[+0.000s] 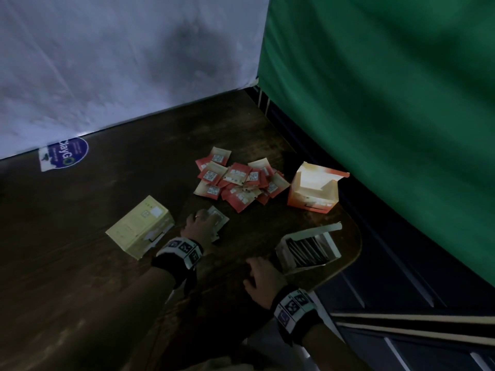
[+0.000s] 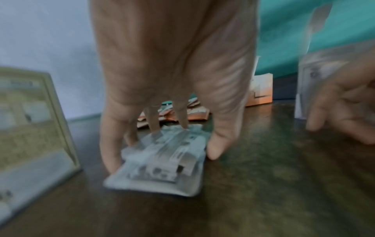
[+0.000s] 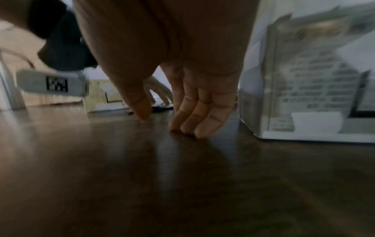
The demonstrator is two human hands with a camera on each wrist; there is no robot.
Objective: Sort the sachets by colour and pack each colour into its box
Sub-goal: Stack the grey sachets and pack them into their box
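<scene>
My right hand (image 1: 263, 279) is nearest, fingers straight, tips on the table (image 1: 80, 263), holding nothing, beside the white box (image 1: 310, 250). My left hand (image 1: 199, 227) pinches a stack of grey sachets (image 2: 162, 162) flat on the table. Yellow box (image 1: 140, 226) left of it — orange sachets (image 1: 238, 180) and orange box (image 1: 313, 188) farther back.

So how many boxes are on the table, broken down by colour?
Yellow box: 1
Orange box: 1
White box, open with dark sachets inside: 1
Total: 3 boxes
</scene>
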